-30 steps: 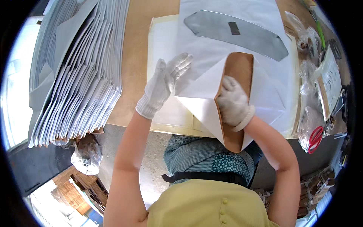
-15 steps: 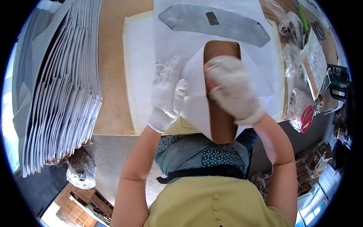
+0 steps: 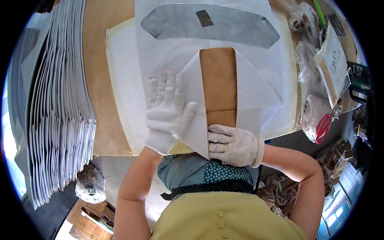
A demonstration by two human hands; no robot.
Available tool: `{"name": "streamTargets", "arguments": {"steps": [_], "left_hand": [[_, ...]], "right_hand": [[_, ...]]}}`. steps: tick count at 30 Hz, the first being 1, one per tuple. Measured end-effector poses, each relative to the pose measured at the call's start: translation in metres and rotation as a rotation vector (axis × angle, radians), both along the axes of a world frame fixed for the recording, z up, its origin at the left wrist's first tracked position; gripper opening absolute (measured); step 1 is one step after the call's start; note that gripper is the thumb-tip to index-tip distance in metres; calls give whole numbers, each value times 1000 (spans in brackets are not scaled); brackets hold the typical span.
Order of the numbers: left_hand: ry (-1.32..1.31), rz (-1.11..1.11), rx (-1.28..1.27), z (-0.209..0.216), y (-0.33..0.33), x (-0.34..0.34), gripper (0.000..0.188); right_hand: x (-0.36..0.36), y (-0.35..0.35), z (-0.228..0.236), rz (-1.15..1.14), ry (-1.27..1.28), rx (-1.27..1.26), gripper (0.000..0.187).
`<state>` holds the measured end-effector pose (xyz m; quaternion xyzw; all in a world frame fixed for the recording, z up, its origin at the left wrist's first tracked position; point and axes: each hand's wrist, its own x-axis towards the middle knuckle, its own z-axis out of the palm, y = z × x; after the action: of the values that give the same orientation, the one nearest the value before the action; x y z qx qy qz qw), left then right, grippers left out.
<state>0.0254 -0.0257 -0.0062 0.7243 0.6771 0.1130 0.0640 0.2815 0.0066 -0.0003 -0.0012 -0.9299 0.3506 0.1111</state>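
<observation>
A white paper piece (image 3: 256, 88), folded like the bottom of a paper bag with pointed side flaps, lies on the table before me. Down its middle runs a brown strip (image 3: 219, 80) with a crease across it. My left hand (image 3: 166, 108), in a white knit glove, rests flat with fingers spread beside the left flap, its thumb at the flap's edge. Over the near end of the strip lies my right hand (image 3: 234, 146), gloved, its fingers stretched out to the left and pressing flat; they hide that end. Neither hand grips anything.
Beyond the folded paper lies a grey flat plate (image 3: 232, 28) with pointed ends and a dark patch. A tall row of folded white paper (image 3: 60, 104) stands at the left. Along the right edge are plastic bags (image 3: 306, 60), red-handled scissors (image 3: 323, 128) and a dark green tool (image 3: 359, 80).
My right hand has come from the upper part of the brown strip down to its near end and flattened out. The strip now lies flatter. My left hand stays flat beside the paper.
</observation>
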Motion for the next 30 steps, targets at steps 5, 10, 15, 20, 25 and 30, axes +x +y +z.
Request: {"name": "streamTargets", "arguments": {"steps": [5,10,15,20,25,30], "left_hand": [[-42,-44,-13,11,44,35,82],[-143,-19,121,-1,52,39,80],[-206,35,36,11,0,25,84],[-57,43,11,19,-2,31,88],[-85,27,16,11,35,44,92],[-118,-65,91,18,20,27,90]], "right_hand": [[-2,-2,-2,-1,34,45,42],[12,18,9,-275,160,226,32],[46,56,1,-822,-20,497,33],[25,69,10,-779,-234,461,66],[4,93,-3,-783,-113,487,62],[-4,140,19,-866,-82,364,51]]}}
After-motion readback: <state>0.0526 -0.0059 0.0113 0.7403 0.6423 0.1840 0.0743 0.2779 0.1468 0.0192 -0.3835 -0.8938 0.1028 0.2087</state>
